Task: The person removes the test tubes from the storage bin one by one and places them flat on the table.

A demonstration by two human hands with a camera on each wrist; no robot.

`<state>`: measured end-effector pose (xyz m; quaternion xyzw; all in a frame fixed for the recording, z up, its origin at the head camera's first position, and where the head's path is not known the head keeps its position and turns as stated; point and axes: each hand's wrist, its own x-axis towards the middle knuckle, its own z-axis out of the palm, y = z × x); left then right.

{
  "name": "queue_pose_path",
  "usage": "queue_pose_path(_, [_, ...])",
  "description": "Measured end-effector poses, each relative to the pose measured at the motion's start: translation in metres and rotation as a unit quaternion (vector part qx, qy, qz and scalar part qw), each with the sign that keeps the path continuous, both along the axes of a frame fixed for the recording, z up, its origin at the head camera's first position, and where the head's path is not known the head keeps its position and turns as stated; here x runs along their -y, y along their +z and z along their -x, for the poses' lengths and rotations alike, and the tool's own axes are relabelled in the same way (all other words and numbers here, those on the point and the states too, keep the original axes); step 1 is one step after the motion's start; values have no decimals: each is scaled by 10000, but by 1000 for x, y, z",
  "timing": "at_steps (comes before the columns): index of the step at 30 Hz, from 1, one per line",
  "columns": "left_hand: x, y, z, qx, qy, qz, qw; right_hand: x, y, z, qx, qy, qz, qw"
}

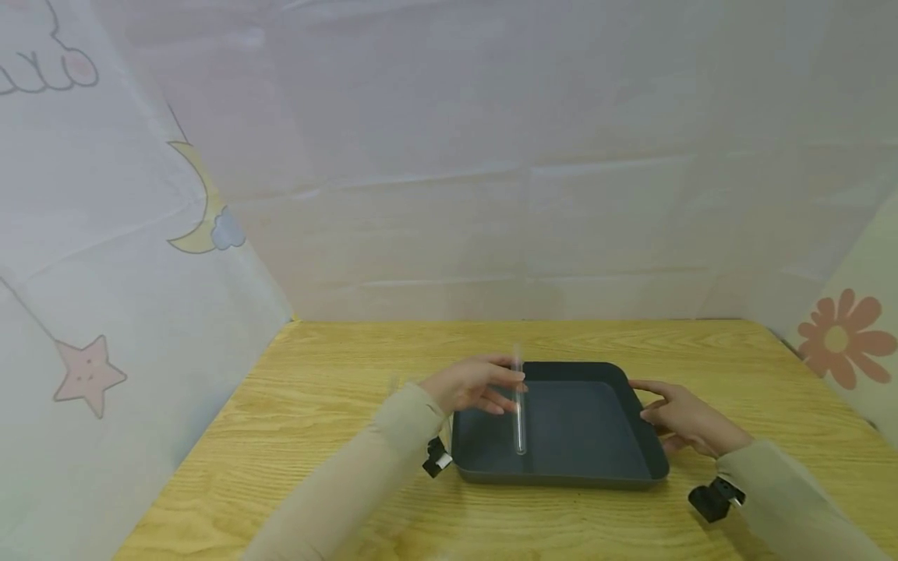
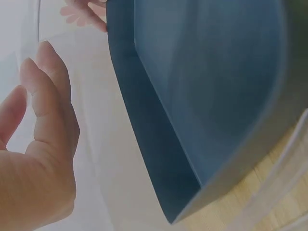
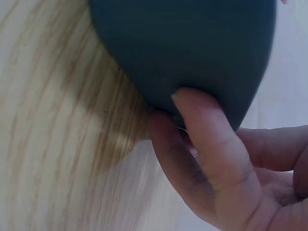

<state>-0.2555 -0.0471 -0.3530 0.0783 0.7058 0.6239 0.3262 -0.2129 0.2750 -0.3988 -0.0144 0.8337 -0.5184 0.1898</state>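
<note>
My left hand is over the left part of a dark rectangular baking tray and pinches a clear test tube. The tube stands nearly upright, its rounded lower end over the tray floor. In the left wrist view the fingertips meet the thumb side, and only a faint stretch of the tube shows. My right hand grips the tray's right side. From the right wrist view, one finger presses the outer wall while another finger reaches under the bottom edge.
The tray lies on a wood-grain table. Transparent strips cross the table beside the tray in the left wrist view. Pale printed sheets rise behind and along both sides of the table. Each wrist wears a small black camera.
</note>
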Motion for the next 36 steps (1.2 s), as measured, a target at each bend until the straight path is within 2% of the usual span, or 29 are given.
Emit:
queue_pose_path(11, [21, -1, -8, -121, -140, 90, 9998, 0, -1, 0, 4, -24, 12, 10000])
queue_pose_path(29, [65, -15, -15, -185, 312, 87, 9993, 3, 0, -1, 1, -67, -45, 10000])
queue_pose_path(36, [83, -19, -18, -363, 489, 147, 9980, 3, 0, -1, -7, -124, -105, 9999])
